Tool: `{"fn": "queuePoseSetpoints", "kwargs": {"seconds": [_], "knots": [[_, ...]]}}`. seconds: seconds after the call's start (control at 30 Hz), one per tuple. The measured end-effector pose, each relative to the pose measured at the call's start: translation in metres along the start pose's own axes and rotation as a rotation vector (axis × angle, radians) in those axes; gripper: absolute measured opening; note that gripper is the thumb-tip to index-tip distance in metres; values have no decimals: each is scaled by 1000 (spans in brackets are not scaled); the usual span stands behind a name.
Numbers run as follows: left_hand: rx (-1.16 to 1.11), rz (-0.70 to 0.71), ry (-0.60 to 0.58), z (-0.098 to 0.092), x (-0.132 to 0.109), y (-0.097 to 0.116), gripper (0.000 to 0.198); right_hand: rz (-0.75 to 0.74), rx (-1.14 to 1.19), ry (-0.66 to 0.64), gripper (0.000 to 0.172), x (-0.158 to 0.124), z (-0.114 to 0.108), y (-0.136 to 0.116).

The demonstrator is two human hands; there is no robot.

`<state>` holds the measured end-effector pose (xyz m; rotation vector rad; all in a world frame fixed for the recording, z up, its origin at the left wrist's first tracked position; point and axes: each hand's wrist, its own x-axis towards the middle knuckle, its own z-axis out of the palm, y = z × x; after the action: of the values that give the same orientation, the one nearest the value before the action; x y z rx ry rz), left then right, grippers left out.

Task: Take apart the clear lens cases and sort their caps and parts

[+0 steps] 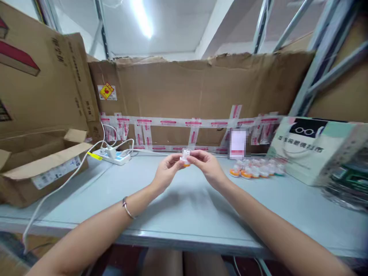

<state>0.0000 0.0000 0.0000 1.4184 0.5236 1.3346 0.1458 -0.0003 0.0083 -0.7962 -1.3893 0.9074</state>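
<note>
Holds left hand (167,168) and right hand (207,164) outstretched together, fingertips pinched on a small, clear, orange-bottomed plastic piece (185,156).

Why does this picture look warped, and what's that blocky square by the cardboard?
Head view: the wide lens bows the metal shelving; the ceiling light glares white; soft shadows lie on the table beneath the left hand and right hand; the small clear piece they hold is blurry; the square is pixelated.

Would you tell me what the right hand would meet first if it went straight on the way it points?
The right hand touches the clear piece; straight beyond it, likely the left hand.
</note>
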Motion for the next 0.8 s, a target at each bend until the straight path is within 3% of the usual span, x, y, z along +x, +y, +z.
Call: {"fn": "queuePoseSetpoints", "kwargs": {"seconds": [0.23,0.43,0.8], "knots": [[43,-102,-127,-4,1,-12,32,72,-68,46,30,-4,2,8],[250,-116,-31,-7,3,-17,37,83,-106,-9,34,-5,1,20],[328,-202,-52,-10,3,-27,45,78,-323,58,32,0,4,41]]}}
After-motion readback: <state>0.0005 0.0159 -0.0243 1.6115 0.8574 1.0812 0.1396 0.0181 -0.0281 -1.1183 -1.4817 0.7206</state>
